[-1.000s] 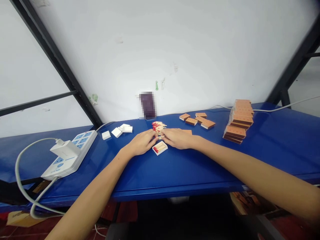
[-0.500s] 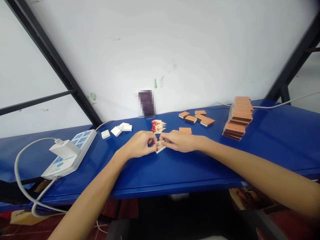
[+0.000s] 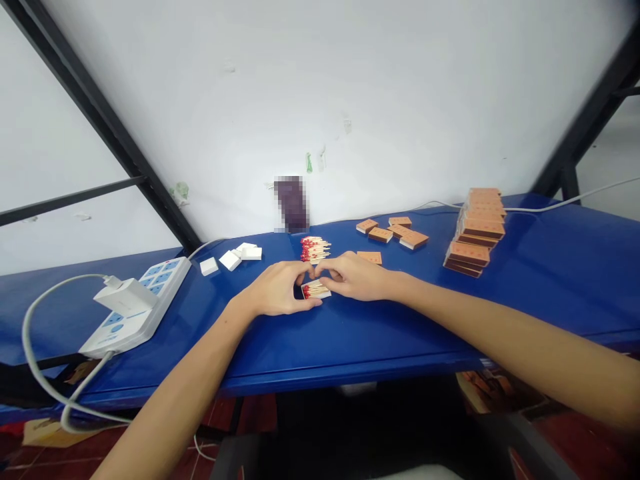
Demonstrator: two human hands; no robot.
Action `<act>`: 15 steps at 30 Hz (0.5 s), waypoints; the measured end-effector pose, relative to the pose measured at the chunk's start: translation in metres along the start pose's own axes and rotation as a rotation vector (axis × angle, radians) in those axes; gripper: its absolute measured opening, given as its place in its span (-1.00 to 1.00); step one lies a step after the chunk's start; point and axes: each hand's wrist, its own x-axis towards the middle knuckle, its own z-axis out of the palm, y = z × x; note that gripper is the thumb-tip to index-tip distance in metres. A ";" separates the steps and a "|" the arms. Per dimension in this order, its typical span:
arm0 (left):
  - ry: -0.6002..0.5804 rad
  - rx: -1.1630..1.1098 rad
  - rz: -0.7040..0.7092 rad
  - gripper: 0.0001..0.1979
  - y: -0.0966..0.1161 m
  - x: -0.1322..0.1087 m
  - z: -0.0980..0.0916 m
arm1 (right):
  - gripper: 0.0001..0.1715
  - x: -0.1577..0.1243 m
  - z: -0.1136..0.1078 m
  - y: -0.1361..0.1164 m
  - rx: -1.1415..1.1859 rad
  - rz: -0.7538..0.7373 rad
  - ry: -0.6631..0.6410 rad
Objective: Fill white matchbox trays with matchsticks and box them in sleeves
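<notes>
A small white matchbox tray (image 3: 327, 294) holding red-headed matches (image 3: 313, 289) sits on the blue table between my hands. My left hand (image 3: 278, 287) curves around its left end, thumb along the near side and fingers at the far side. From the right, my right hand (image 3: 356, 277) has its thumb on the right part of the tray, over the match sticks, with the index finger bent near the far edge. Fingertips of both hands almost meet behind the tray. Just beyond them lies a pile of loose matches (image 3: 315, 249), heads to the left.
White empty-looking trays (image 3: 231, 259) lie at the left, near a power strip (image 3: 145, 313) with a charger (image 3: 126, 297). Orange matchbox sleeves (image 3: 369, 257) and closed boxes (image 3: 381, 234) lie at the right, beside a leaning stack of matchboxes (image 3: 477, 230). A wall stands behind.
A match pinched between both hands' fingertips above the tray is no longer held there. My left thumb and fingers have spread around the tray, and its matches show more fully.
</notes>
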 end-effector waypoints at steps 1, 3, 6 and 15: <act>0.004 0.009 -0.005 -0.62 -0.001 0.000 0.001 | -0.83 0.000 0.001 0.001 0.000 -0.022 0.018; 0.003 0.022 -0.014 -0.64 -0.004 0.001 0.002 | -0.84 0.001 0.003 0.004 -0.007 -0.069 0.061; 0.010 0.038 -0.009 -0.64 -0.007 0.001 0.005 | -0.85 0.001 0.004 0.006 -0.016 -0.093 0.083; 0.050 -0.021 -0.060 -0.65 -0.014 0.002 0.010 | -0.75 -0.001 0.003 0.007 0.019 -0.097 0.042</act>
